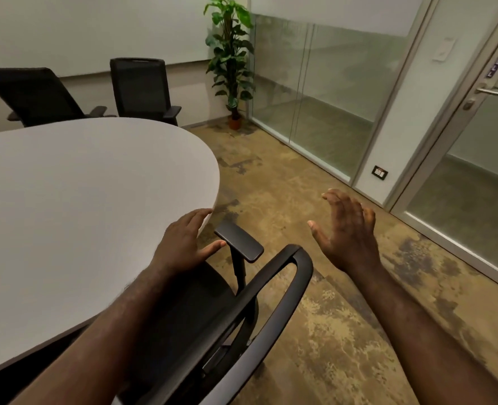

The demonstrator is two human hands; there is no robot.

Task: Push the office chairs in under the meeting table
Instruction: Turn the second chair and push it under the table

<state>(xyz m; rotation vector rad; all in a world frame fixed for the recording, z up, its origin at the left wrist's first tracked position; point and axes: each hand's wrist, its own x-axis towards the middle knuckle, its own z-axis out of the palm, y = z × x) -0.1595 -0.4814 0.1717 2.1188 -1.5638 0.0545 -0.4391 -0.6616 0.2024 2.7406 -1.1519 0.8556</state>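
Chair, black, sits just under both hands with its seat tucked partly beneath the white worktop. Left hand hovers released, fingers straight, over the worktop edge beside the armrest. Right hand is released too, spread in the air beyond the backrest. Two more chairs stand far ahead of the left hand.

open floor right of near chair | meeting table blocks left | plant in corner

Left hand and right hand reach forward, fingers straight and spread.
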